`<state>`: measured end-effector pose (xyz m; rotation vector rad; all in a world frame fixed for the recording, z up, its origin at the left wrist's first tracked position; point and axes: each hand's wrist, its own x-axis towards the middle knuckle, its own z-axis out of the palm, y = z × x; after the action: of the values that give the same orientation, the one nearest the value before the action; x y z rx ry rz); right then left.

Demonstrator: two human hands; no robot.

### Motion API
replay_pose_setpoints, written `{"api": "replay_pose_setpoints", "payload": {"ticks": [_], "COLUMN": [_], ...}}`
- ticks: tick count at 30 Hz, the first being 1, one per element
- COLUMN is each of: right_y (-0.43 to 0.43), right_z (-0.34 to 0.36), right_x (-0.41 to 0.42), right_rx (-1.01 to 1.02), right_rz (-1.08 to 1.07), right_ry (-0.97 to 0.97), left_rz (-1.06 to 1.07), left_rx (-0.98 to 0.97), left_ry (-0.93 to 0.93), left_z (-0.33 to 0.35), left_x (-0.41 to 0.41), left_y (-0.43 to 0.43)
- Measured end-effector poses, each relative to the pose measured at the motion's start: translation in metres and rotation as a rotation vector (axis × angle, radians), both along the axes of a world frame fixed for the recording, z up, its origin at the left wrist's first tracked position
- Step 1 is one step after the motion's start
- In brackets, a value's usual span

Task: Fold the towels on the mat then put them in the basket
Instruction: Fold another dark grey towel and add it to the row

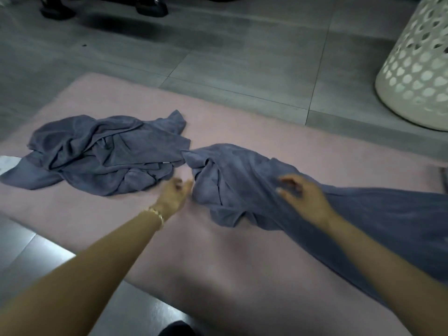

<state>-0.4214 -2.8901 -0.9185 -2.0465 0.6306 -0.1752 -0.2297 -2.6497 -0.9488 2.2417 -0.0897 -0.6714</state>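
Observation:
Two blue-grey towels lie on the pink mat point(242, 275). One crumpled towel point(104, 154) sits at the left. A second towel point(242, 175) is bunched in the middle and stretches away to the right. My left hand point(173, 194) hovers at that towel's left edge, fingers apart, thumb close to the cloth. My right hand point(303, 197) rests on top of the same towel with fingers curled into the fabric; the frame is blurred, so a firm grip cannot be made out. The white perforated basket point(417, 69) stands on the floor at the far right.
Grey floor tiles point(218, 57) surround the mat. Dark furniture feet point(150, 7) stand at the top left. A gold bracelet point(156, 214) is on my left wrist. A dark shape point(177, 329) shows at the bottom edge.

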Motion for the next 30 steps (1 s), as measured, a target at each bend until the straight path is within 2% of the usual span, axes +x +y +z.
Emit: {"api": "replay_pose_setpoints", "payload": {"ticks": [3, 5, 8, 13, 15, 18, 21, 23, 24, 28, 30], "right_y": [0.013, 0.015, 0.019, 0.012, 0.007, 0.0, -0.015, -0.033, -0.043, -0.064, -0.063], "right_z": [-0.032, -0.047, -0.06, -0.068, -0.068, -0.047, -0.001, 0.018, 0.02, -0.006, -0.019], "right_x": [-0.034, -0.049, -0.06, -0.06, -0.058, -0.054, -0.051, -0.055, -0.057, -0.061, -0.058], "right_rx": [-0.082, -0.097, -0.153, -0.228, -0.255, -0.032, 0.312, 0.551, 0.574, 0.092, 0.036], "right_rz": [0.076, 0.115, 0.157, 0.032, 0.03, -0.053, -0.092, -0.123, -0.129, -0.311, -0.31], "right_ry": [0.199, 0.29, 0.41, 0.413, 0.38, 0.206, 0.096, 0.079, 0.093, 0.202, 0.22], "left_rz": [-0.107, -0.136, -0.03, 0.29, 0.417, 0.494, 0.329, 0.101, -0.023, -0.455, -0.47], "left_rx": [0.014, -0.006, -0.103, -0.204, -0.327, -0.519, -0.294, -0.052, 0.088, 0.641, 0.696], "left_ry": [0.278, 0.308, 0.361, 0.341, 0.336, 0.3, -0.042, -0.119, -0.104, 0.047, -0.015], "left_z": [-0.022, -0.019, -0.01, -0.017, -0.01, 0.009, 0.028, 0.031, 0.024, -0.007, -0.013], "left_x": [-0.041, -0.058, -0.067, -0.061, -0.056, -0.036, -0.014, -0.007, -0.003, -0.006, -0.008], "left_y": [0.008, 0.001, -0.027, -0.052, -0.05, -0.037, -0.003, 0.024, 0.038, 0.071, 0.066]}}
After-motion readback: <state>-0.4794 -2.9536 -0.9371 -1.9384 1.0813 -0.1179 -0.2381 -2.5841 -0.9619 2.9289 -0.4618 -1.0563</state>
